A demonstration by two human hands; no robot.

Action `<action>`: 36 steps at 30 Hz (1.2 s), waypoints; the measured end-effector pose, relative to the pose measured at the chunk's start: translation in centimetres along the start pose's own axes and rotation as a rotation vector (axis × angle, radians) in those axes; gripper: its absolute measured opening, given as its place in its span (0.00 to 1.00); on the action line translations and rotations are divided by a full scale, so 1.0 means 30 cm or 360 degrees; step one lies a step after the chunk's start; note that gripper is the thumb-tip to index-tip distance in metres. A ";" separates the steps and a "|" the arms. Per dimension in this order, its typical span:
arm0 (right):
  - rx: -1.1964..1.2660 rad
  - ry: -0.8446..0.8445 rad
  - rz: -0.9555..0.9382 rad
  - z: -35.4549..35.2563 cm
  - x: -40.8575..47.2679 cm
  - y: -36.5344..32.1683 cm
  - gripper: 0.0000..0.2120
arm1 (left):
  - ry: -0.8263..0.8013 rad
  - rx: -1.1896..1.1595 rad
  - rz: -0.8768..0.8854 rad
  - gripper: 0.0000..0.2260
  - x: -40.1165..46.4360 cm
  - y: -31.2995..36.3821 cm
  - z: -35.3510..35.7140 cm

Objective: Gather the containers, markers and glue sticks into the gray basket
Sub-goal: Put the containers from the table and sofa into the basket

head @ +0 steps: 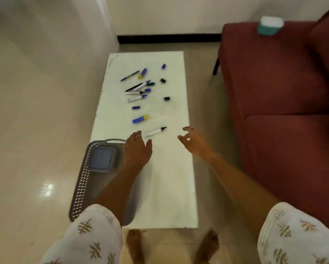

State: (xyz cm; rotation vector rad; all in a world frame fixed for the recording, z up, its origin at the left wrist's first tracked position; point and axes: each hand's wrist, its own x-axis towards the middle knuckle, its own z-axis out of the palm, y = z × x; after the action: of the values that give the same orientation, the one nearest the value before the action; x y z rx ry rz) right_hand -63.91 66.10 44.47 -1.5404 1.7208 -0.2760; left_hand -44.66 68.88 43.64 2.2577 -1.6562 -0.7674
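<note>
White plastic, light and slick, the nearest marker point(155, 131) will roll, so pinch its barrel mid-length; your left hand point(139, 147) and right hand point(193, 141) hover open, empty.

Head view looks steeply down, slightly blurred, over the white table point(165, 178).

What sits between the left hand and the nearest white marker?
Nothing visible: the left hand hovers just short of the white marker on bare table. The gray basket sits beside the hand, with no item between.
</note>
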 end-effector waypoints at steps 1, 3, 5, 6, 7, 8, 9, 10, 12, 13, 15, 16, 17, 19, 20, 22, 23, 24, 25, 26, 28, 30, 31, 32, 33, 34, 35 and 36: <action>-0.0038 0.0042 0.0028 -0.109 -0.014 0.040 0.22 | 0.0008 -0.0027 0.0049 0.25 -0.014 0.106 0.019; -0.0055 0.0096 0.0038 -0.302 -0.040 0.104 0.23 | 0.0017 -0.0078 0.0119 0.25 -0.033 0.303 0.048; 0.0016 0.0187 0.0029 -0.477 -0.080 0.169 0.22 | -0.0004 -0.0107 0.0200 0.26 -0.052 0.499 0.074; 0.0059 0.0248 0.0033 -0.558 -0.099 0.202 0.21 | -0.0018 -0.0109 0.0256 0.26 -0.057 0.597 0.084; 0.0096 0.0293 0.0044 -0.617 -0.115 0.228 0.21 | -0.0031 -0.0101 0.0312 0.26 -0.060 0.673 0.091; 0.0133 0.0339 0.0069 -0.683 -0.128 0.260 0.20 | -0.0045 -0.0087 0.0381 0.27 -0.061 0.759 0.101; 0.0159 0.0374 0.0092 -0.740 -0.141 0.291 0.19 | -0.0059 -0.0065 0.0448 0.27 -0.060 0.835 0.111; 0.0183 0.0403 0.0111 -0.786 -0.148 0.317 0.18 | -0.0071 -0.0034 0.0500 0.26 -0.057 0.900 0.120; 0.0209 0.0434 0.0128 -0.858 -0.159 0.360 0.18 | -0.0097 0.0034 0.0557 0.26 -0.043 1.003 0.133; 0.0210 0.0445 0.0137 -0.892 -0.162 0.379 0.18 | -0.0119 0.0059 0.0571 0.26 -0.033 1.049 0.139; 0.0203 0.0455 0.0162 -0.953 -0.159 0.409 0.17 | -0.0163 0.0081 0.0576 0.27 -0.010 1.122 0.152; 0.0203 0.0459 0.0175 -0.986 -0.151 0.420 0.17 | -0.0182 0.0088 0.0573 0.27 0.004 1.156 0.156; 0.0197 0.0462 0.0183 -1.014 -0.143 0.426 0.17 | -0.0195 0.0096 0.0566 0.27 0.018 1.182 0.159; 0.0194 0.0473 0.0184 -1.082 -0.110 0.436 0.17 | -0.0203 0.0105 0.0555 0.27 0.060 1.244 0.159; 0.0201 0.0476 0.0178 -1.115 -0.087 0.438 0.17 | -0.0202 0.0098 0.0547 0.26 0.084 1.274 0.160; 0.0215 0.0483 0.0171 -1.177 -0.038 0.443 0.17 | -0.0214 0.0074 0.0549 0.26 0.130 1.337 0.159; 0.0221 0.0491 0.0171 -1.210 -0.005 0.445 0.18 | -0.0217 0.0064 0.0563 0.26 0.162 1.371 0.159; 0.0228 0.0502 0.0172 -1.243 0.032 0.445 0.18 | -0.0219 0.0064 0.0577 0.26 0.195 1.406 0.157; 0.0235 0.0511 0.0174 -1.278 0.074 0.443 0.18 | -0.0223 0.0076 0.0588 0.26 0.234 1.442 0.156; 0.0242 0.0513 0.0177 -1.312 0.121 0.439 0.18 | -0.0235 0.0098 0.0600 0.25 0.276 1.477 0.153; 0.0251 0.0515 0.0176 -1.380 0.214 0.420 0.18 | -0.0259 0.0130 0.0634 0.24 0.361 1.547 0.144; 0.0238 0.0518 0.0175 -1.457 0.324 0.386 0.18 | -0.0278 0.0131 0.0646 0.24 0.461 1.620 0.127; 0.0229 0.0519 0.0178 -1.496 0.379 0.367 0.18 | -0.0288 0.0128 0.0650 0.24 0.512 1.655 0.116; 0.0222 0.0526 0.0176 -1.529 0.427 0.349 0.18 | -0.0295 0.0131 0.0663 0.24 0.556 1.685 0.103; 0.0222 0.0536 0.0172 -1.566 0.483 0.332 0.17 | -0.0302 0.0132 0.0678 0.25 0.609 1.718 0.091; 0.0225 0.0544 0.0166 -1.600 0.537 0.319 0.17 | -0.0301 0.0132 0.0688 0.25 0.660 1.748 0.080; 0.0234 0.0550 0.0158 -1.632 0.594 0.309 0.17 | -0.0298 0.0130 0.0693 0.26 0.713 1.779 0.070; 0.0246 0.0550 0.0156 -1.662 0.647 0.304 0.17 | -0.0302 0.0135 0.0694 0.26 0.763 1.807 0.062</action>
State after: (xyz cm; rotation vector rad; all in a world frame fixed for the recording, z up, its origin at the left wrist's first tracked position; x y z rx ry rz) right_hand -103.05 33.89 63.83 -1.3483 1.9816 -0.6401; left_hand -84.64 29.75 61.95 1.8111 -2.2013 -0.8282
